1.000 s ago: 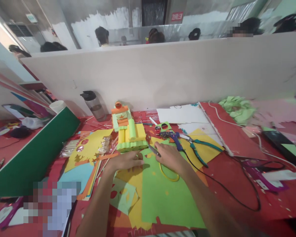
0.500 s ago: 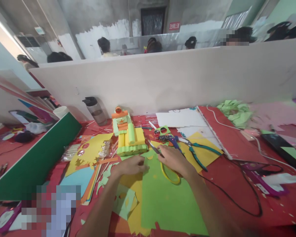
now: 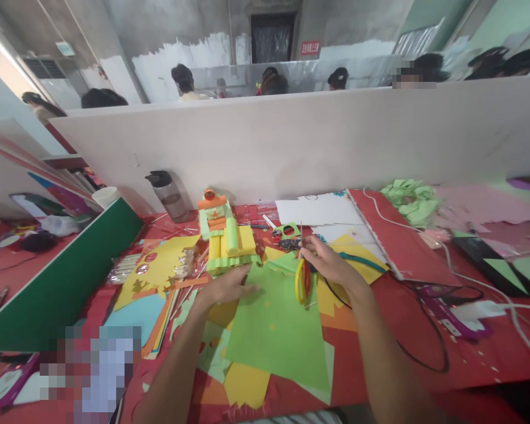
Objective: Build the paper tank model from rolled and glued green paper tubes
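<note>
My right hand is closed around scissors with yellow and red handle loops, blades pointing up, above the upper right part of a green paper sheet. At the sheet's upper left edge, my left hand rests with its fingers stretched and apart; some fingertips are blurred. Just beyond that hand stands a paper model made of yellow, green and orange rolls and strips. A dark glue gun lies behind the scissors, partly hidden. Teal-handled pliers lie partly behind my right hand.
A green board stands at the left, near a water bottle. Yellow paper with cut-outs and wrapped sticks lies left of the model. White sheets lie behind. A black cable loops at the right. A white partition closes the back.
My right hand has lifted the scissors and turned their blades upward. The green sheet has shifted left and turned slightly. My left hand's fingers have straightened over its edge.
</note>
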Motion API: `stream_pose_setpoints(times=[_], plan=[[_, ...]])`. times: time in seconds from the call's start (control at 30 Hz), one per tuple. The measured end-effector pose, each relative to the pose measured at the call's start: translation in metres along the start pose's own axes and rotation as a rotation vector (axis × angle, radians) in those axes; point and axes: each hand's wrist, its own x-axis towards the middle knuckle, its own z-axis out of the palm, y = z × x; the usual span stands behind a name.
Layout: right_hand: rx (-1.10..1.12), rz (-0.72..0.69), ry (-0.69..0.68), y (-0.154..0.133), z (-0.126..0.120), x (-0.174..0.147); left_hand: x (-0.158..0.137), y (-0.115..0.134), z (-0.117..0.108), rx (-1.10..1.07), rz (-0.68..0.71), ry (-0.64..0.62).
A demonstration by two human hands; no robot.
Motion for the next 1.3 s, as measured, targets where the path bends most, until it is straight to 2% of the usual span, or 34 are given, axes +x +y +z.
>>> stream_pose_setpoints(times=[0.1, 0.27, 0.4, 0.53, 0.77, 0.87, 1.1, 1.2, 1.3], plan=[[0.095, -0.022, 0.078, -0.003, -0.005, -0.001, -0.001, -0.001, -0.004, 0.044, 0.02, 0.028], [0.275, -0.062, 0.157, -0.011, -0.019, -0.009, -0.019, 0.005, -0.032, 0.018, 0.008, 0.242], [0.33, -0.057, 0.106, -0.015, -0.019, -0.013, -0.036, 0.008, -0.052, -0.004, -0.002, 0.392], [0.294, -0.055, 0.062, -0.019, -0.009, -0.009, -0.044, 0.007, -0.06, 0.006, 0.014, 0.49], [0.365, -0.052, 0.045, -0.017, -0.006, -0.005, -0.038, 0.007, -0.056, 0.149, 0.049, 0.336], [0.443, -0.006, -0.004, -0.02, -0.009, -0.01, -0.037, 0.002, -0.057, 0.17, 0.052, 0.321], [0.499, 0.12, -0.099, -0.033, -0.009, -0.016, -0.041, -0.004, -0.062, 0.158, 0.028, 0.208], [0.532, 0.172, -0.126, -0.029, -0.006, -0.013, -0.041, -0.006, -0.06, 0.122, 0.005, 0.201], [0.532, 0.177, -0.17, -0.016, -0.003, -0.011, -0.039, -0.01, -0.055, 0.031, -0.055, 0.124]])
